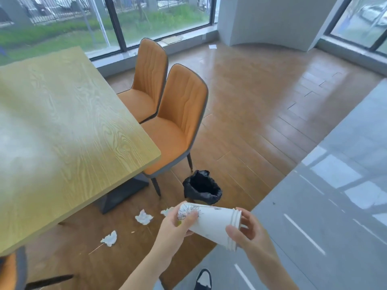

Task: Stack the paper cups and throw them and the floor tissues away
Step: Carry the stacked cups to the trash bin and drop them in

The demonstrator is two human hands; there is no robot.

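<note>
A stack of white paper cups (211,223) lies sideways between my hands, rims to the right, patterned bottom to the left. My left hand (178,225) grips the bottom end. My right hand (249,229) holds the rim end, fingers curled around the mouth. Just beyond the cups a small bin lined with a black bag (202,187) stands on the wooden floor. Crumpled white tissues lie on the floor: one (144,217) left of my left hand, one (109,239) further left, and one (166,211) partly hidden behind my left hand.
A wooden table (62,126) fills the left, with two orange chairs (178,122) along its right side and its dark base (123,191) near the tissues. A grey tiled floor (314,227) runs on the right. My shoe (203,279) shows below.
</note>
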